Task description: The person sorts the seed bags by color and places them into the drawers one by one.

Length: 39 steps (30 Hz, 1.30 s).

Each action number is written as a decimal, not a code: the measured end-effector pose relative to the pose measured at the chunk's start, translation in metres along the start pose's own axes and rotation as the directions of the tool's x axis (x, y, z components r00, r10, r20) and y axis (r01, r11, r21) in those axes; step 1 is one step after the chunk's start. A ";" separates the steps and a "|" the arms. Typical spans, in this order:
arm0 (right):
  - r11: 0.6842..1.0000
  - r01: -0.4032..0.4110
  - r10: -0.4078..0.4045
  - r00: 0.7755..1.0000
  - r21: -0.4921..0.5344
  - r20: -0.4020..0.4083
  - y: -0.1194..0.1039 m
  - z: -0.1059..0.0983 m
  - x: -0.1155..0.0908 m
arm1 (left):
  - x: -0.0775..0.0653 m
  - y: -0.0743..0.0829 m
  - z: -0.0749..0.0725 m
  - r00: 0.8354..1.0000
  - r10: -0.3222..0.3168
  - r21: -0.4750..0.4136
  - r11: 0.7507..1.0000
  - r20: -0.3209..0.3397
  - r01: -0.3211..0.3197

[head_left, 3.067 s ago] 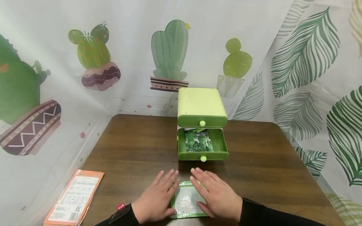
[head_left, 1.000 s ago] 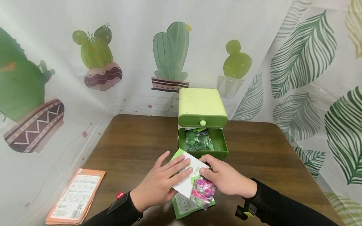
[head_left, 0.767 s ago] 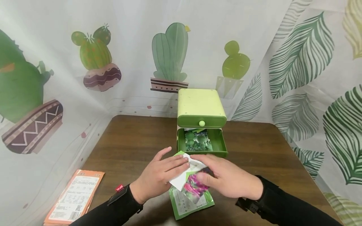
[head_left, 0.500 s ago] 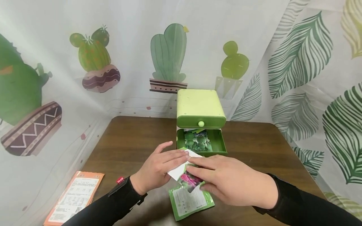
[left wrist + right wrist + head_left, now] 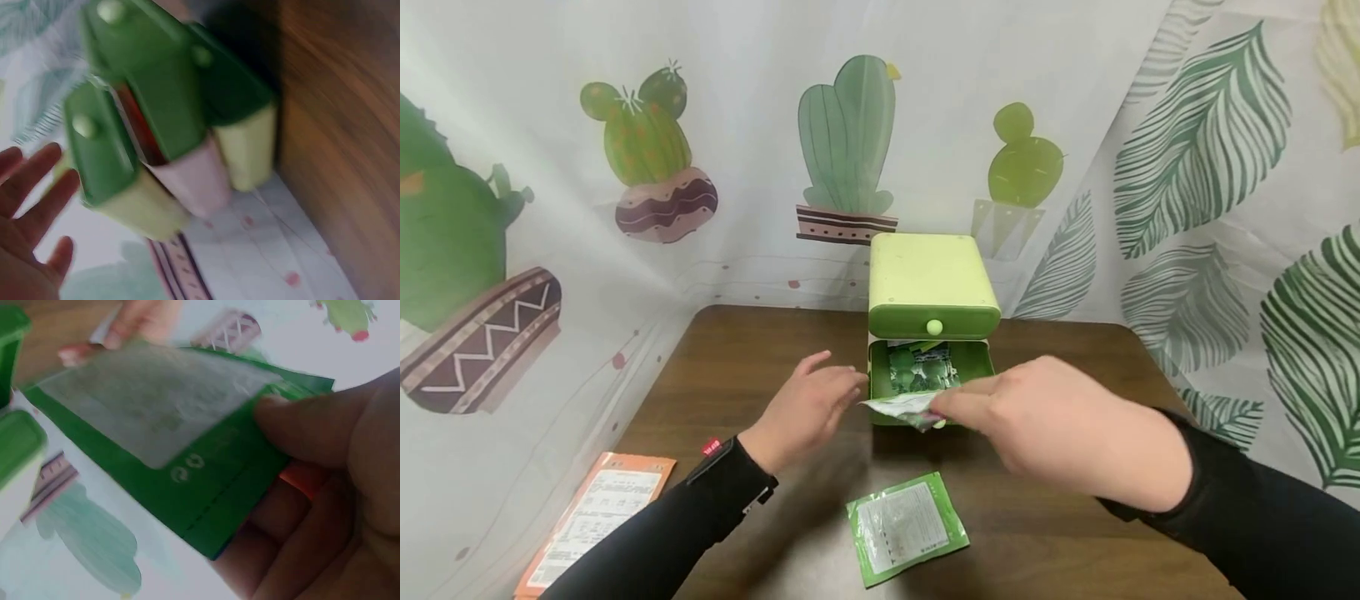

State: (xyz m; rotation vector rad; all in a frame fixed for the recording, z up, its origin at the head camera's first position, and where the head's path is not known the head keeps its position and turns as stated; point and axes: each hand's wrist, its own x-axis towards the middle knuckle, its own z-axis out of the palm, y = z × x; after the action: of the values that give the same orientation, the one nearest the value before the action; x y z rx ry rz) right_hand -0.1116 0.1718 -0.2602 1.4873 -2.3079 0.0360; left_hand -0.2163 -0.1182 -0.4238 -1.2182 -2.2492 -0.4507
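My right hand (image 5: 1063, 433) pinches a seed packet (image 5: 901, 405) by its right end, thumb on one face and curled fingers beneath. The packet hangs tilted over the front of the pulled-out green drawer (image 5: 976, 360). In the right wrist view its green back with a pale label (image 5: 156, 419) faces up. My left hand (image 5: 808, 408) is off the packet, just left of the drawer, and its fingers are spread in the left wrist view. Packets with a photo of green plants (image 5: 917, 367) lie inside the drawer. Another green seed packet (image 5: 906, 529) lies label side up on the table.
The pulled-out drawer belongs to a pale green drawer box (image 5: 931, 268) at the back of the wooden table (image 5: 760, 350). Its top drawer is closed. Orange packets (image 5: 598, 517) are stacked at the table's left edge. A cactus-print curtain (image 5: 737, 108) hangs behind.
The packet has gone from both hands above the table to the right hand alone, forward to the drawer. The left hand has let go and drawn left. The lower packet lies uncovered.
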 end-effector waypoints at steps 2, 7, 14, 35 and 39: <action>0.999 -0.045 0.044 0.999 0.004 0.018 0.007 -0.007 0.000 | -0.003 -0.013 0.003 0.993 -0.097 0.030 0.995 0.065 0.095; 0.980 -0.187 0.195 0.970 -0.066 0.144 0.025 -0.004 0.006 | -0.006 -0.043 0.008 0.905 -0.336 0.174 0.939 0.261 0.298; 0.963 -0.227 0.263 0.909 -0.147 0.322 0.045 0.049 0.021 | -0.016 -0.064 0.004 0.717 -0.523 0.279 0.852 0.461 0.442; 0.952 -0.301 0.288 0.813 -0.058 0.506 0.086 0.159 0.037 | -0.016 -0.058 0.005 0.628 -0.531 0.284 0.843 0.569 0.456; 0.944 -0.327 0.297 0.779 -0.047 0.552 0.090 0.163 0.037 | -0.016 -0.057 0.007 0.628 -0.524 0.270 0.847 0.575 0.458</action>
State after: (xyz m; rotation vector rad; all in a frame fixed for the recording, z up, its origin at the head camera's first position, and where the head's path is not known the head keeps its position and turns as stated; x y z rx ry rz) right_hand -0.2547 0.1409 -0.3812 1.2259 -3.0258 -0.2865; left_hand -0.2592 -0.1557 -0.4408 -0.7267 -3.1774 -0.1045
